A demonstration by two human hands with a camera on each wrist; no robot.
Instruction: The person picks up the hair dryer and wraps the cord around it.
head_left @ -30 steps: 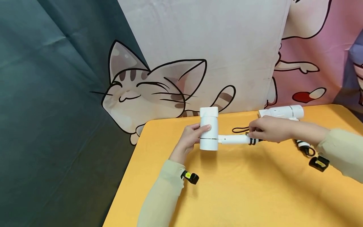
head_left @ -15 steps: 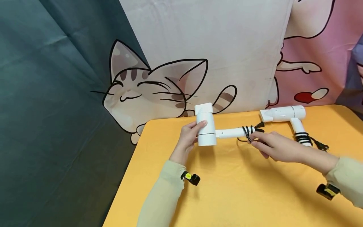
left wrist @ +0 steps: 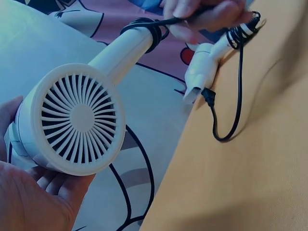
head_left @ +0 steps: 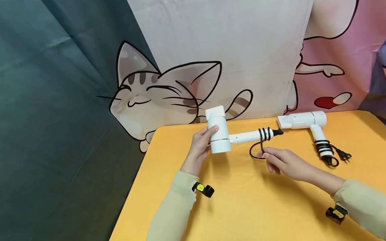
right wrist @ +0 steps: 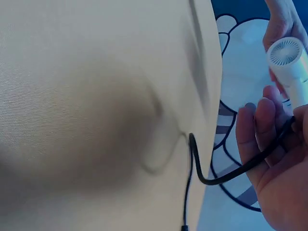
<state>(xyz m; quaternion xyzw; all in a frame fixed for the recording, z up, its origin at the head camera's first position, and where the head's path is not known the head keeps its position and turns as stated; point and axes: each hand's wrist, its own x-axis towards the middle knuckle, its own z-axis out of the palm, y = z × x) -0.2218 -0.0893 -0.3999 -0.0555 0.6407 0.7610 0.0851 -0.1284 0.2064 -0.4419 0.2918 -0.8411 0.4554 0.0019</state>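
My left hand (head_left: 198,144) grips the barrel of a white hair dryer (head_left: 219,137) above the table, thumb across its front. The nozzle points up and away, and the handle extends right, rising slightly. Black cord (head_left: 265,134) is wound around the handle near its end. Just below the handle, my right hand (head_left: 286,162) pinches a length of this cord between thumb and fingers. The left wrist view shows the round intake grille (left wrist: 82,118) and a black plug (left wrist: 209,96) hanging on a cord loop. Cord (right wrist: 231,173) crosses my right fingers in the right wrist view.
A second white hair dryer (head_left: 304,119) lies at the back right of the yellow table (head_left: 241,207). Cord is wrapped around its handle, and its plug (head_left: 343,154) lies beside it. A cartoon-printed curtain (head_left: 256,50) hangs behind the table.
My right hand has moved from the handle's end down toward me, drawing out a loop of cord. The held hair dryer has tilted, its nozzle leaning left and its handle end rising.
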